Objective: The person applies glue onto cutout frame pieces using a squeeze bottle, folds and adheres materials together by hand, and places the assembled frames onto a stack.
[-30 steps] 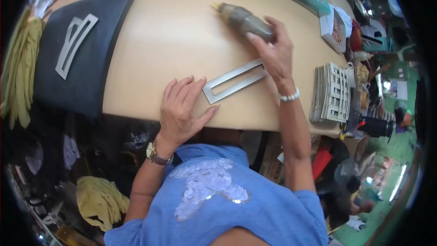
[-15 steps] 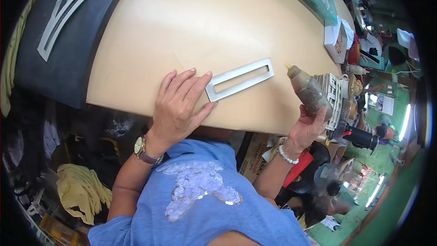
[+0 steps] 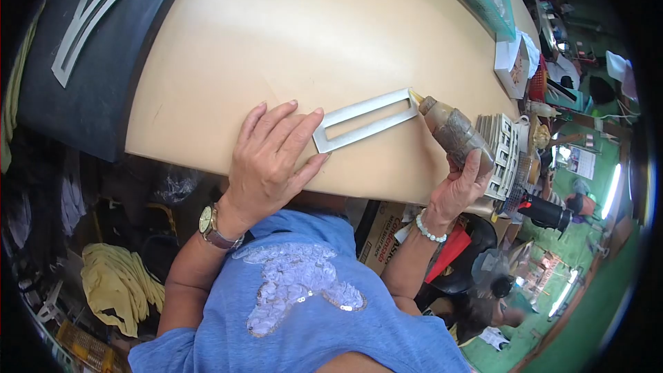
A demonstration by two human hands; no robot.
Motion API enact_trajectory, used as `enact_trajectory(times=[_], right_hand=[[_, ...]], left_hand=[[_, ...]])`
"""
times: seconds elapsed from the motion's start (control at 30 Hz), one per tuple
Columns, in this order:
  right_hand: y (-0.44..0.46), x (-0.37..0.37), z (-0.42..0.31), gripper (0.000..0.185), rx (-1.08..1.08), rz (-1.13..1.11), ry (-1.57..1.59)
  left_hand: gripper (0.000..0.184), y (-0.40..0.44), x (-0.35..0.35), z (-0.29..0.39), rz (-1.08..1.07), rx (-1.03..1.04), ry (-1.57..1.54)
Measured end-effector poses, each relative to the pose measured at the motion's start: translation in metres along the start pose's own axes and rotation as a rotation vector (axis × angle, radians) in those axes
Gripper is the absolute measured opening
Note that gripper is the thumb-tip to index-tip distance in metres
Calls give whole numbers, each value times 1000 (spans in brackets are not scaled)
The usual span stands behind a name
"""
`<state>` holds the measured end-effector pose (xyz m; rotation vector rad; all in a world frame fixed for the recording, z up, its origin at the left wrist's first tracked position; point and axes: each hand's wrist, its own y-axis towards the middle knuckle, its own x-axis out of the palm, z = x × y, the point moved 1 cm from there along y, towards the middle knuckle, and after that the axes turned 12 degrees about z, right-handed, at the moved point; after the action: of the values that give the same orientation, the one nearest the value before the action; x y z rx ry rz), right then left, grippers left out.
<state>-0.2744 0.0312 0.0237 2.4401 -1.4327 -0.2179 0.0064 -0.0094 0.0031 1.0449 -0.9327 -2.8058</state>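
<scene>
A pale grey rectangular frame (image 3: 366,124) with a long slot lies flat on the tan tabletop (image 3: 290,34). My left hand (image 3: 269,155) rests at its left end, thumb and index finger against the two corners, the other fingers stretched out on the table. In my right hand (image 3: 459,190) is a brownish squeeze bottle (image 3: 456,135), wrapped round the middle and tilted. Its narrow yellowish nozzle points left and meets the frame's upper right corner; whether anything comes out I cannot make out.
Two similar frames (image 3: 93,21) overlap on a black mat (image 3: 48,97) at the left. Stacked pale frames (image 3: 501,152) stand right of the bottle. A teal basket (image 3: 476,0) and a white box (image 3: 510,65) sit at the far right edge. A black cylinder (image 3: 545,213) is beyond the stack.
My right hand has moved the bottle left and slightly up, bringing its nozzle from beside the frame to the frame's right end. My left hand has stayed at the left end.
</scene>
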Motion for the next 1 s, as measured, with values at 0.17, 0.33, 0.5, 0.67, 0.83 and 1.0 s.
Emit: enact_trajectory(times=[0.17,0.33,0.5,0.67,0.83,1.0], right_hand=[[1,1,0,32,8,-8,26],[3,-1,-1,38,46,-17,37],[3,0,-3,38,24,-18,42],[4,0,-2,38,-13,-29,33],[-1,0,-4,38,-19,-54,17],[-26,7,-15,41,19,-95,-10]], left_hand=[[55,0,0,0,-6,-6,0],[55,0,0,0,-10,-4,4],[55,0,1,0,-13,-4,7],[54,0,2,0,-20,-8,8],[55,4,1,4,-14,-20,7],[55,2,3,3,-21,-16,9]])
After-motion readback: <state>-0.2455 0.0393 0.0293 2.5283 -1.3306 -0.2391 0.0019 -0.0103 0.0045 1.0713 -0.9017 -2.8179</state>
